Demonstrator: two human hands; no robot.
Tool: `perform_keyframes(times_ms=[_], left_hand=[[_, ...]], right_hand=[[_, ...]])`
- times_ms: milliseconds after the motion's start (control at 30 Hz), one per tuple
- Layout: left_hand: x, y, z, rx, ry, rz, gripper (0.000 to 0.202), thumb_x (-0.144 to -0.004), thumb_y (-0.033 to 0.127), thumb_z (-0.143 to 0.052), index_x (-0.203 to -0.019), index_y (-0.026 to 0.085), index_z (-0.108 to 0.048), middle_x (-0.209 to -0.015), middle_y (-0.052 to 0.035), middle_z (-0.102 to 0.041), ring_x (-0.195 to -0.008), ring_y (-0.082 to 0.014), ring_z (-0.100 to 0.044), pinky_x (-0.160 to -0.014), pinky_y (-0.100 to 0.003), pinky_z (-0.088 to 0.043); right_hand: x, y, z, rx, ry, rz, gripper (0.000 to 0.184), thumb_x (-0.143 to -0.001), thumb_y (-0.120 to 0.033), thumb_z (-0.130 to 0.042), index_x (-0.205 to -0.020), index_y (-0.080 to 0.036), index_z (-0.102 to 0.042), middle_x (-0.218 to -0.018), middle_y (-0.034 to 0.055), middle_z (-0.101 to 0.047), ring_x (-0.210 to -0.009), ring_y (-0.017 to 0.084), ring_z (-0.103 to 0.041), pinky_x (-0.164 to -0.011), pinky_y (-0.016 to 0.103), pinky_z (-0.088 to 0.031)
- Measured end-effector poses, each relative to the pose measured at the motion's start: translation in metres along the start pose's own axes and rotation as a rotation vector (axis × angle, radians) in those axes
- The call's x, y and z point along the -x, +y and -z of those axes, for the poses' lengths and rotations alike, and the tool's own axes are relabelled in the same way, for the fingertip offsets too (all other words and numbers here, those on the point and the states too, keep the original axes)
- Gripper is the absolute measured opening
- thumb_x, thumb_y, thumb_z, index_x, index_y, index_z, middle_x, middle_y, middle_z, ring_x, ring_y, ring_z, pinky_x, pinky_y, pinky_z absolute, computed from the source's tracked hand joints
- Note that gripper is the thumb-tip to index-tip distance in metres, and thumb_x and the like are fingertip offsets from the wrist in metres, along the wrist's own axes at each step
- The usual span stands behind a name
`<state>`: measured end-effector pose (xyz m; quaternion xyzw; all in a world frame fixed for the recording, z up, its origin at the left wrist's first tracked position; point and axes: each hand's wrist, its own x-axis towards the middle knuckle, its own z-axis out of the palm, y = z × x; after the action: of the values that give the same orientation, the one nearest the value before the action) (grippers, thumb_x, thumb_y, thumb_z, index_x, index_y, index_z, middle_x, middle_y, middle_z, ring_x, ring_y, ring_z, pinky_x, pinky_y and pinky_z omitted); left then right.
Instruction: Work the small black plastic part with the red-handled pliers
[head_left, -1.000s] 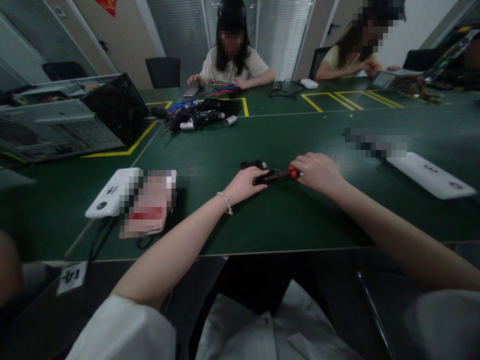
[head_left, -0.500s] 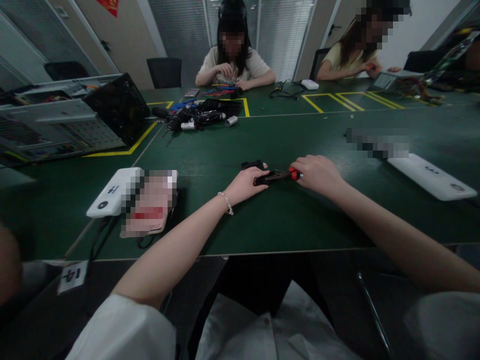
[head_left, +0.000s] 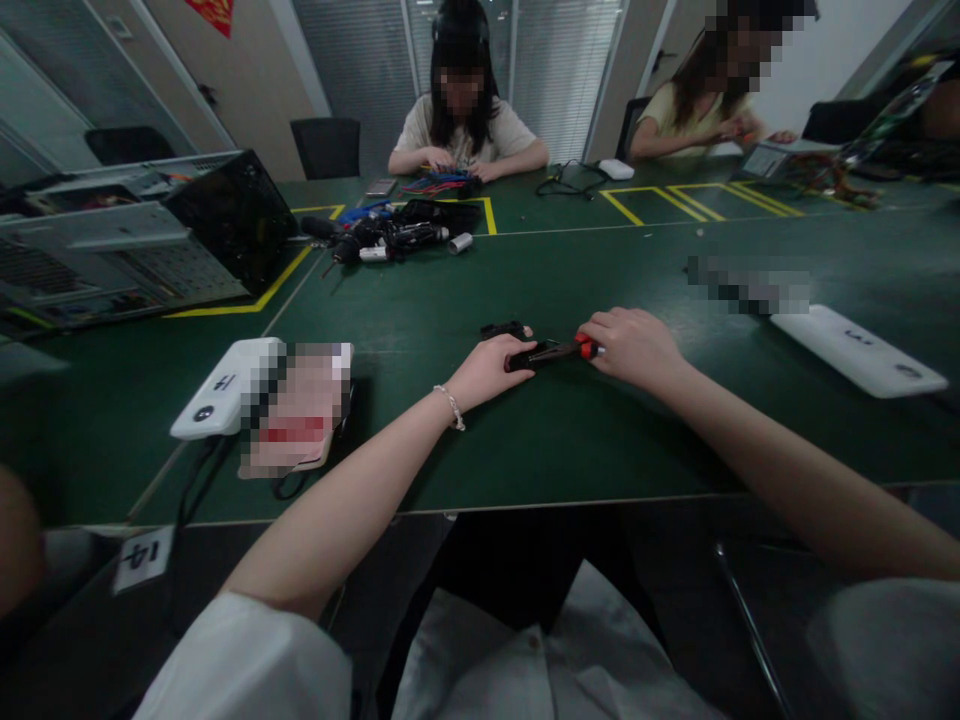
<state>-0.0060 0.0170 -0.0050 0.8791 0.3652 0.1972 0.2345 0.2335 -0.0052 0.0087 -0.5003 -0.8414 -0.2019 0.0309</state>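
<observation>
While two other people work at its far side, the green tabletop (head_left: pixel 570 440) fills most of the view, crossed by yellow tape lines (head_left: pixel 255 297). An open computer case (head_left: pixel 112 240) stands on its left part, inside one taped bay. Near the right edge lies a long white slab (head_left: pixel 859 350) with a dark mark that reads as a 3. A white box (head_left: pixel 217 385) sits on the near left with a round button and a mark like a 1; a blurred patch hides what lies just beside it. Farther off, near the middle, is a heap of black tools (head_left: pixel 397 232) and cables.

The person's two bare arms reach in from below and meet near the tabletop's middle. The left hand (head_left: pixel 487 368), palm down, has its grip closed around a black piece (head_left: pixel 525 357) that rests on the tabletop. The right hand (head_left: pixel 634 345) has its grip closed over the red handle of a tool (head_left: pixel 587 347), whose thin dark shaft runs leftward to touch the black piece; I cannot tell what kind of tip it has. A smaller black part (head_left: pixel 504 328) lies just beyond the left fingers. A bead bracelet (head_left: pixel 452 405) circles the left wrist.

At the near left edge a white tag (head_left: pixel 142 557) reads 14. Red paper (head_left: pixel 212 12) on the far door carries writing too small to read.
</observation>
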Motion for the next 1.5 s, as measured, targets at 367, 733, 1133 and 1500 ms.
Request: perform_keyframes(times_ms=[367,733,1133,1500], left_hand=[[0.0013,0.004,0.0035,0.013,-0.022,0.02,0.043,-0.081,0.021,-0.064,-0.122,0.014,-0.057,-0.109,-0.0082,-0.062,-0.088,-0.017,-0.058,-0.081,-0.031,-0.047],[0.0009,0.0022,0.0026,0.015,-0.034,0.014,0.043,-0.082,0.023,-0.063,-0.124,0.015,-0.056,-0.11,-0.008,-0.061,-0.085,-0.0159,-0.057,-0.079,-0.031,-0.047],[0.0018,0.0076,0.0044,0.025,-0.025,0.036,0.042,-0.081,0.02,-0.064,-0.122,0.014,-0.057,-0.11,-0.008,-0.061,-0.088,-0.0162,-0.058,-0.08,-0.03,-0.047],[0.0019,0.0064,0.0039,0.053,-0.016,0.033,0.041,-0.08,0.019,-0.065,-0.12,0.013,-0.058,-0.11,-0.0085,-0.062,-0.089,-0.0162,-0.058,-0.082,-0.031,-0.047]], right_hand=[[0.0011,0.0002,0.0014,0.006,-0.008,-0.029,0.023,-0.078,-0.021,-0.046,-0.091,-0.016,-0.065,-0.087,0.01,-0.066,-0.075,0.021,-0.054,-0.063,0.032,-0.034],[0.0004,-0.0005,0.0017,0.009,-0.007,-0.01,0.021,-0.079,-0.022,-0.047,-0.09,-0.016,-0.064,-0.087,0.0103,-0.066,-0.076,0.021,-0.055,-0.063,0.032,-0.034],[0.0005,-0.0007,-0.0022,0.002,0.008,-0.021,0.024,-0.081,-0.034,-0.049,-0.085,-0.015,-0.063,-0.084,0.0097,-0.065,-0.074,0.022,-0.055,-0.063,0.032,-0.034],[0.0012,0.0008,-0.0024,0.023,0.014,-0.014,0.021,-0.079,-0.028,-0.049,-0.091,-0.015,-0.06,-0.086,0.0113,-0.065,-0.076,0.023,-0.056,-0.065,0.032,-0.036]])
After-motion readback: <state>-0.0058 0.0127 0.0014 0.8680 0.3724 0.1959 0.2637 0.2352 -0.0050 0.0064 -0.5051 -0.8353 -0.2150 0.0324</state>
